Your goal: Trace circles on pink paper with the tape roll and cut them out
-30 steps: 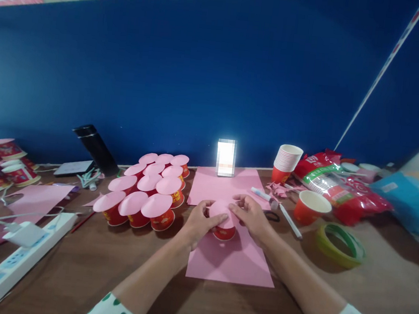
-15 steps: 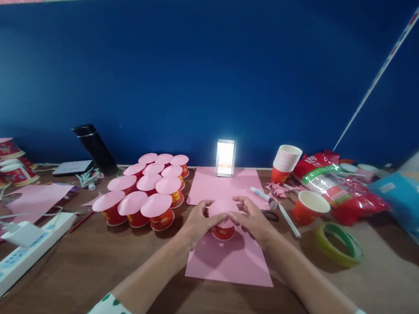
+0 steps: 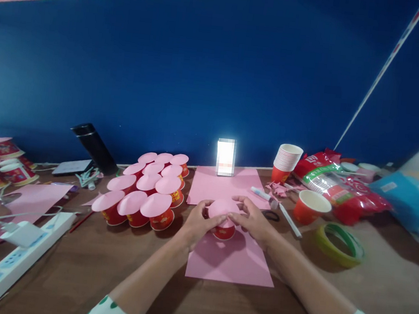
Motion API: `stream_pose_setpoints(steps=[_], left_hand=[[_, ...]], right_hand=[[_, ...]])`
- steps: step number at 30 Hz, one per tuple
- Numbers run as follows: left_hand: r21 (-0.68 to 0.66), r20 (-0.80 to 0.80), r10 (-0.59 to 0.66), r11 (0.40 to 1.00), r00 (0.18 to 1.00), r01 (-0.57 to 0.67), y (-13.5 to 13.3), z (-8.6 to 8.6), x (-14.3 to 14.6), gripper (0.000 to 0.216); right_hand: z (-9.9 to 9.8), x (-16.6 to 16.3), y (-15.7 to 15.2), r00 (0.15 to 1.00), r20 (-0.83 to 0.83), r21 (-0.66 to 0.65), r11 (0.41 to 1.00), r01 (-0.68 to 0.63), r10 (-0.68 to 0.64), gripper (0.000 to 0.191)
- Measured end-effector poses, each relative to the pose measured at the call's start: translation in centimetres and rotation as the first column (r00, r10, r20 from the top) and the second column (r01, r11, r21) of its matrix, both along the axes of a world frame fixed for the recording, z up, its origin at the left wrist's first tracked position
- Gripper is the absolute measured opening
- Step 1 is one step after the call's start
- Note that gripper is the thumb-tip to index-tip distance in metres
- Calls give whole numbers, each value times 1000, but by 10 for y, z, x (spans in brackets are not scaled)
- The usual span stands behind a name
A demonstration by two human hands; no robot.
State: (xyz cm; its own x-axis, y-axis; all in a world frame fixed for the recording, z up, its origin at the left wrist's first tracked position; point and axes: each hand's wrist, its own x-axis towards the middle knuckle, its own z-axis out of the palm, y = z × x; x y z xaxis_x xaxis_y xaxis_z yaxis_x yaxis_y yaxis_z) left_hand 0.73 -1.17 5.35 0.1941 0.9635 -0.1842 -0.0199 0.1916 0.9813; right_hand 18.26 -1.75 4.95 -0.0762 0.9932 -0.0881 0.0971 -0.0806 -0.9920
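A red paper cup (image 3: 223,231) stands upside down on a pink paper sheet (image 3: 232,262) in front of me, with a pink paper cone (image 3: 221,208) on top of it. My left hand (image 3: 197,222) pinches the cone's left edge. My right hand (image 3: 253,219) pinches its right edge. Both hands are closed on the cone and rest by the cup.
Several cone-topped red cups (image 3: 146,190) are grouped to the left. A second pink sheet (image 3: 225,184), a lit phone (image 3: 226,157), a stack of cups (image 3: 286,162), an open cup (image 3: 311,206), pens (image 3: 288,219), a tape roll (image 3: 339,244) and a red bag (image 3: 336,185) lie behind and right. A power strip (image 3: 15,256) lies left.
Almost nothing has moved. My fingers have shifted slightly on the cone's rim, and the cup stays in place on the pink sheet.
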Motion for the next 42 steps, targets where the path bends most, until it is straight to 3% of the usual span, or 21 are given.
stream_pose_setpoints(steps=[12, 25, 32, 42], left_hand=[[1, -40, -15, 1000, 999, 15, -1, 1, 0, 66], [-26, 0, -33, 999, 999, 33, 0, -5, -1, 66], [3, -3, -34, 999, 999, 34, -2, -5, -3, 63], [-43, 71, -48, 998, 996, 51, -2, -9, -6, 51]], right_hand=[[-1, -1, -2, 999, 41, 10, 1000, -8, 7, 56], [9, 0, -6, 993, -109, -79, 996, -53, 44, 46], [5, 0, -5, 975, -221, -118, 992, -36, 9, 37], [3, 1, -5, 977, -215, -114, 993, -24, -1, 41]])
